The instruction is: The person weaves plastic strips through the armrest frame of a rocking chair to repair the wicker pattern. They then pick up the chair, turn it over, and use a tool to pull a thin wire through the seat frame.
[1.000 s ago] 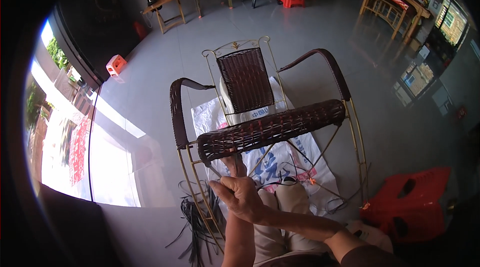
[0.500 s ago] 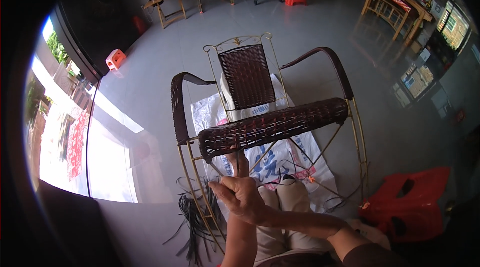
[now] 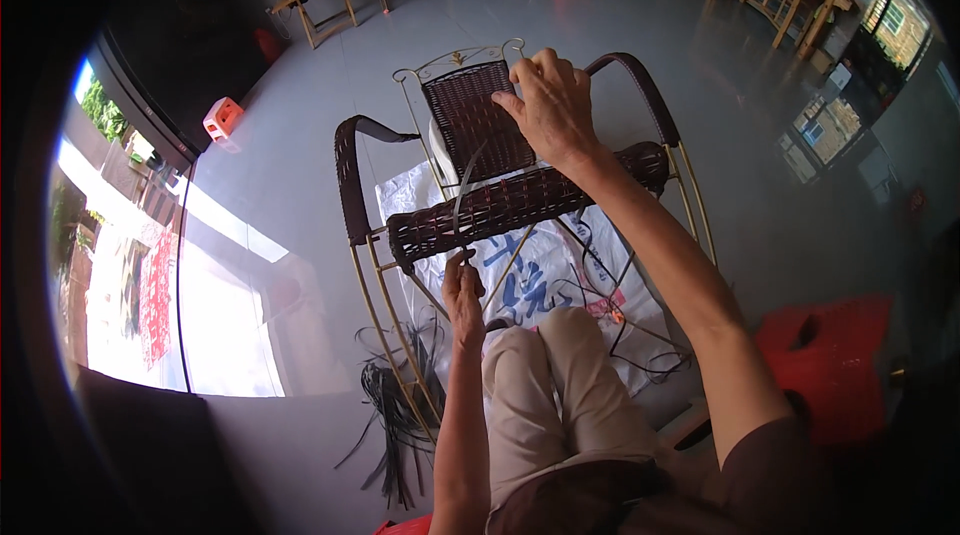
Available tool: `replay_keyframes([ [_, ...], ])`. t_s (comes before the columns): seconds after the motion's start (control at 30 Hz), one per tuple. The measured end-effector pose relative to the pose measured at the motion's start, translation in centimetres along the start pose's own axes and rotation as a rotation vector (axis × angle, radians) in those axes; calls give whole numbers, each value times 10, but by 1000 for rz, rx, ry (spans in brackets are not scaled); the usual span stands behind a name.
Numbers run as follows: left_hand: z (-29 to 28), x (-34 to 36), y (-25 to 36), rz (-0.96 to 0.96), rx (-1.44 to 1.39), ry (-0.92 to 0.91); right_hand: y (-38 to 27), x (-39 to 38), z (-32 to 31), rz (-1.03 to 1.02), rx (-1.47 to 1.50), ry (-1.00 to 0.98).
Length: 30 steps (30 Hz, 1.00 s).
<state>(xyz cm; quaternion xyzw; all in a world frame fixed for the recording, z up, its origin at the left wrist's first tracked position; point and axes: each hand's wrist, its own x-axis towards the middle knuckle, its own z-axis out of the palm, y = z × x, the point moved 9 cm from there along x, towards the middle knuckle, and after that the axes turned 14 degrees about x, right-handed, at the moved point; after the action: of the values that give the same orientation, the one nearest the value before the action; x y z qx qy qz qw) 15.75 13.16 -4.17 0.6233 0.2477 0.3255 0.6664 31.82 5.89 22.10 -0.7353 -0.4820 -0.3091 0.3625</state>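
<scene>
Chair [image 3: 535, 203] is upright in front of me, over the white sheet [image 3: 405, 197]. My left hand [image 3: 463, 293] is just below the front of the seat [image 3: 525, 197], fingers bent nearly together, something dark at the tips; can't tell if it's gripped. Right hand [image 3: 552, 107] is up by the backrest [image 3: 478, 120], fingers curled, thumb out; can't confirm it has anything. A pale strip [image 3: 461, 200] arcs up from the seat that way, top end lost against the weave. Risks, my read: weak pinch, strip slips free; twist in the arc, it lies edge-on; hard off-line pull, it kinks or frays on the weave, or the whole chair tips. Also, the dark bundle [image 3: 385, 403] sits beside the left frame [image 3: 395, 355], so loose ends could snag if the chair shifts.
</scene>
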Motion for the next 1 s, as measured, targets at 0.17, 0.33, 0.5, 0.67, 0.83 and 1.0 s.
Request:
replay_keyframes([
  [0.17,-16,1,-17,-81,83,-59,-50,-88,-41,23,426,76],
  [0.33,-15,-1,-2,-38,250,-93,-40,-197,34,396,660,-248],
  [0.5,-15,-14,6,-145,253,-106,-53,-191,56,256,684,-298],
  [0.67,-16,-16,46,-146,449,-130,-71,-175,64,17,750,-259],
  [0.83,-11,-15,70,-87,481,-212,-66,-171,74,104,930,-271],
  [1.0,-12,-19,55,-181,513,-271,-60,-181,78,175,954,-256],
])
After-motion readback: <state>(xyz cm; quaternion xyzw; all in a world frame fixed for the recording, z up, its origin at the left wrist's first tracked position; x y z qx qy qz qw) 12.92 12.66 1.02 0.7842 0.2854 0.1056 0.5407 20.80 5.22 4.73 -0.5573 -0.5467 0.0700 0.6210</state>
